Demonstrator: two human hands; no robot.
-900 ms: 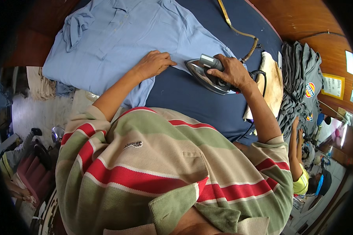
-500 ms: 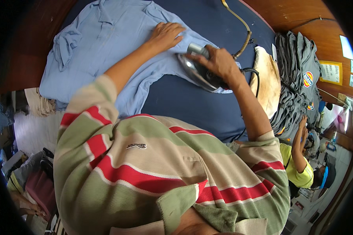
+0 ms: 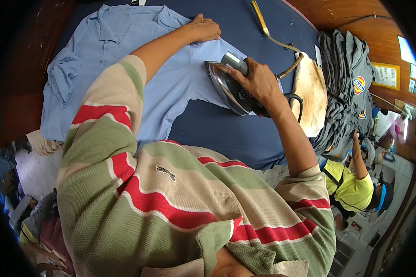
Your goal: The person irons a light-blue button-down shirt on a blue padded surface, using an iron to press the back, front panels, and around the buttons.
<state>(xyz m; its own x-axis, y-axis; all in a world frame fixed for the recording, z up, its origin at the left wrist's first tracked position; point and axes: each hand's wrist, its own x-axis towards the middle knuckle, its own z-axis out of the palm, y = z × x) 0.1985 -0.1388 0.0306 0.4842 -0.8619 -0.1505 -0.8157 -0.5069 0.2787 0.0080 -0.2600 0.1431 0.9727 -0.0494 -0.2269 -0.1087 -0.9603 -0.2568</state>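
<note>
Blue shirt [image 3: 134,87] is spread on the navy-covered table [image 3: 231,134], from view centre out toward 10 o'clock (12 = away from wearer). Light, plain cloth; collar and placket face up; body mostly smooth with soft creases, one sleeve bunched at 10. Neck is pointed at roughly 12, hem at 7, long axis between those; the other sleeve is run out toward 4. Iron [image 3: 231,87], dark with a shiny rim, is set on that sleeve, nose aimed at 11, heel at 5. It is gripped by the right hand [image 3: 261,81], fingers wrapped round the handle. Left hand [image 3: 205,30] is laid at 12 on the shirt's upper edge, fingers close together; whether cloth is pinched cannot be told. Scorched cream cloth [image 3: 312,97] and folded grey garments [image 3: 344,78] are placed at 2–3.
</note>
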